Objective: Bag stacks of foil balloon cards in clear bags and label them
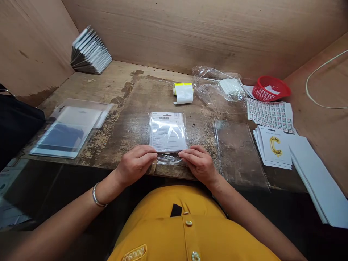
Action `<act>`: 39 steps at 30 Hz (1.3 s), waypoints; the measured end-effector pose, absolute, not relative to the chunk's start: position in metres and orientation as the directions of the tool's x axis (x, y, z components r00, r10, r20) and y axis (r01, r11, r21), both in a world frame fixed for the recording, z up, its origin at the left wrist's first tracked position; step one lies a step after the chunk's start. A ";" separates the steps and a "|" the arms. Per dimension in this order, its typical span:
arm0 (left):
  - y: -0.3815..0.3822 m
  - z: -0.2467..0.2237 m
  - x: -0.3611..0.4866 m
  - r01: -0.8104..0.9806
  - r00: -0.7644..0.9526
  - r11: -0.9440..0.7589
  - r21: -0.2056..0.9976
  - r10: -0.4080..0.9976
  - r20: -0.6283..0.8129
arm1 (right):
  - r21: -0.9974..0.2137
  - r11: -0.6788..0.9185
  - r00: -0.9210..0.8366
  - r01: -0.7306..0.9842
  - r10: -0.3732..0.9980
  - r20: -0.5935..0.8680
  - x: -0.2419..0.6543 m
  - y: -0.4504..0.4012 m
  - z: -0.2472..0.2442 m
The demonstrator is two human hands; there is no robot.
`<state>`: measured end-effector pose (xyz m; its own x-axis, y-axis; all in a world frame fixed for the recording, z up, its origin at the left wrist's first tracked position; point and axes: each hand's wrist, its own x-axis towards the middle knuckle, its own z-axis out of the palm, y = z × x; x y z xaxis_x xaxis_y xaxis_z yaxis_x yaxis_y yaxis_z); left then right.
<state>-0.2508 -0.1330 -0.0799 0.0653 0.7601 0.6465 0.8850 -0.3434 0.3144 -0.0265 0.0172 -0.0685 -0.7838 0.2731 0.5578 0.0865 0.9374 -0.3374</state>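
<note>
A clear plastic bag (168, 136) lies flat on the worn wooden bench (130, 108), with a white printed card sealed or slipped inside. My left hand (135, 165) and my right hand (199, 165) hold its lower end from either side, fingertips nearly meeting on the plastic flap below the card. Just beyond the bag stands a small roll of white labels (183, 93) with a yellow edge. A flat transparent sleeve (239, 154) lies close to my right hand.
Further right are a plastic bag of white sticks (220, 87), a red basket (270, 88), a sticker sheet (270, 115), cards with a gold letter C (274, 148) and a white stack (317, 177). Left are bagged packs (69, 128), fanned cards (89, 52) and a black bag (16, 123).
</note>
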 end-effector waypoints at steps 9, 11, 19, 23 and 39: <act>-0.136 -0.081 -0.247 0.865 0.134 -0.401 0.301 0.764 0.632 | -0.350 0.925 -0.858 0.149 0.297 0.419 -0.025 0.021 -0.061; -0.136 -0.077 -0.244 0.866 0.055 -0.355 0.353 0.769 0.637 | -0.343 0.934 -0.842 0.094 0.259 0.473 -0.025 0.018 -0.056; -0.137 -0.079 -0.246 0.829 0.060 -0.392 0.399 0.772 0.633 | -0.388 0.921 -0.824 0.038 0.249 0.509 -0.033 0.014 -0.056; -0.140 -0.078 -0.240 0.800 -0.087 -0.283 0.529 0.818 0.568 | -0.563 0.807 -0.813 0.178 0.443 0.378 -0.035 0.014 -0.055; -0.116 -0.058 -0.245 -0.070 -0.646 0.238 0.969 0.729 -0.226 | -0.961 0.073 -0.598 0.266 0.794 -0.106 -0.076 0.042 -0.051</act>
<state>-0.2451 -0.1162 -0.0578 -0.6458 0.7293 -0.2258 -0.0702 0.2378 0.9688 -0.0762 0.0421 -0.0512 -0.5984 0.7941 -0.1058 0.2665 0.0727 -0.9611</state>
